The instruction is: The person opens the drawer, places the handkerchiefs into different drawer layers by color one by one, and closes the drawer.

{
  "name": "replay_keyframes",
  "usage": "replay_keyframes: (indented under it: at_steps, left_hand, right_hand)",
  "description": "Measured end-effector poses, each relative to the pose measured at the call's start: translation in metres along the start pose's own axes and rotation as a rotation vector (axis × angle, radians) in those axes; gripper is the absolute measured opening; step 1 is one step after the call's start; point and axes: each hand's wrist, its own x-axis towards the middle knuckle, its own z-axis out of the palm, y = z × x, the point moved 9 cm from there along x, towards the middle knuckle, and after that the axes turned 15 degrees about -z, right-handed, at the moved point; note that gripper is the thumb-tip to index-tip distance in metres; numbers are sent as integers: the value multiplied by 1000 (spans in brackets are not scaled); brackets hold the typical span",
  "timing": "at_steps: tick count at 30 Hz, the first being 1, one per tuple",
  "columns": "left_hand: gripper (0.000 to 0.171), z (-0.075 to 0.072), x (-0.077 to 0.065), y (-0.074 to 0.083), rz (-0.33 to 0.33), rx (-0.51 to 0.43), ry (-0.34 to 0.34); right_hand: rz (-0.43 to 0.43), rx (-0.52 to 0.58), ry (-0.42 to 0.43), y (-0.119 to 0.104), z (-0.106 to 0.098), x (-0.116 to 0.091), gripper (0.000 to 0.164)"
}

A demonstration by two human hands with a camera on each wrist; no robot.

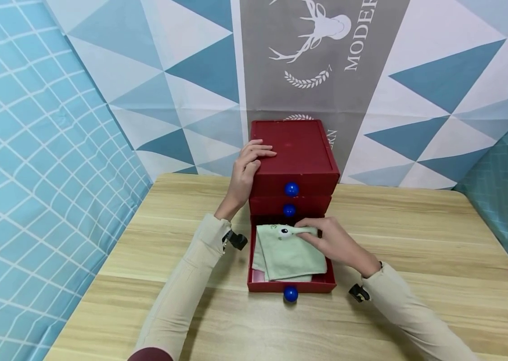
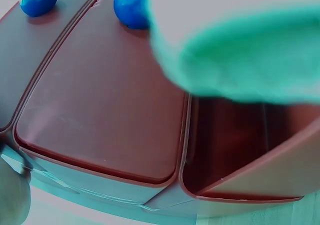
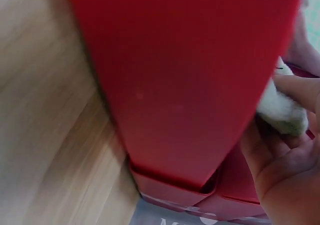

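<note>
A red cabinet (image 1: 292,148) with three stacked drawers stands on the table, and its bottom drawer (image 1: 260,287) is pulled out. In that drawer lies a folded pale green towel (image 1: 296,258) with an embroidered eye and letters near its far edge. My right hand (image 1: 336,244) pinches the towel's far right part between thumb and fingers; the right wrist view shows the bunched towel (image 3: 282,112) in its grip. My left hand (image 1: 242,173) rests on the cabinet's top left edge, fingers laid across the top. A blurred towel edge (image 2: 240,55) fills the upper right of the left wrist view.
Blue round knobs (image 1: 291,189) stick out from the drawer fronts. The wooden table (image 1: 416,250) spreads to both sides. Behind the cabinet hangs a patterned cloth backdrop (image 1: 191,90), and a blue gridded cloth (image 1: 33,150) borders the left.
</note>
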Motion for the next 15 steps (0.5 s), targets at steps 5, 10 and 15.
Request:
replay_keyframes:
  at_steps: [5,10,15]
  left_hand:
    - [37,0,0,1,2,-7,-4]
    - [37,0,-1,0,-7,6,1]
    - [36,0,0,-3,-19,5,4]
  right_hand:
    - [-27,-115,-67,3,11,3,19]
    - [-37,-256,-117,2,17,4,26]
    - [-31,-339,-121,-5,7,-1,31]
